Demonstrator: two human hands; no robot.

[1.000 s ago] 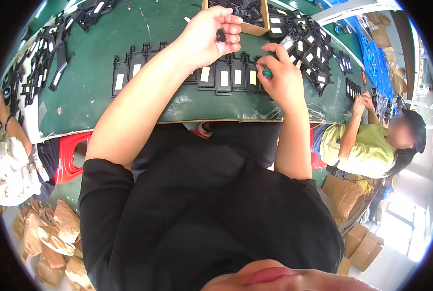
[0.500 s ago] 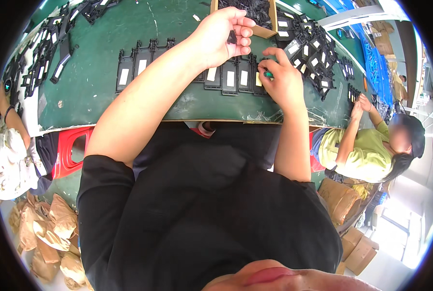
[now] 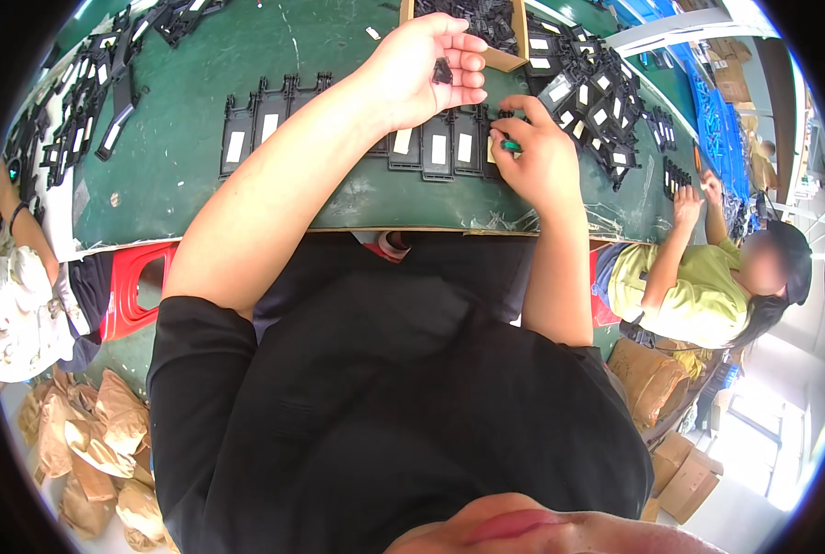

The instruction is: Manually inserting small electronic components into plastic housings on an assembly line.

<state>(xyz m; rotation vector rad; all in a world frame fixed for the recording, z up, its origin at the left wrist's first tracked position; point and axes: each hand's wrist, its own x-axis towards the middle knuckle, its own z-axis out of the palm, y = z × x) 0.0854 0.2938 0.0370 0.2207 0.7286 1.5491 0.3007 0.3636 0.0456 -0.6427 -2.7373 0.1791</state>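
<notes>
My left hand (image 3: pixel 421 78) is palm up above the table, its fingers loosely curled. A few small black plastic pieces (image 3: pixel 443 71) rest in it. Lower and to the right, my right hand (image 3: pixel 543 157) is bent with thumb and fingertips close together, around a small green object (image 3: pixel 510 146) whose kind is mostly hidden. Its fingertips are at the right end of a row of flat black plastic panels with white labels (image 3: pixel 438 152). My left forearm covers the middle of this row, and its left part shows more black panels (image 3: pixel 237 138).
An open cardboard box (image 3: pixel 521 32) of small black parts stands at the far side. Piled labelled black panels (image 3: pixel 602 111) lie right of it, more (image 3: pixel 89 111) at far left. A co-worker in a yellow-green top (image 3: pixel 689 286) sits right, another person (image 3: pixel 24 286) left.
My left fingers have shifted slightly around the small black pieces, and my right fingers have moved a little at the end panel. The right co-worker's hands have moved apart.
</notes>
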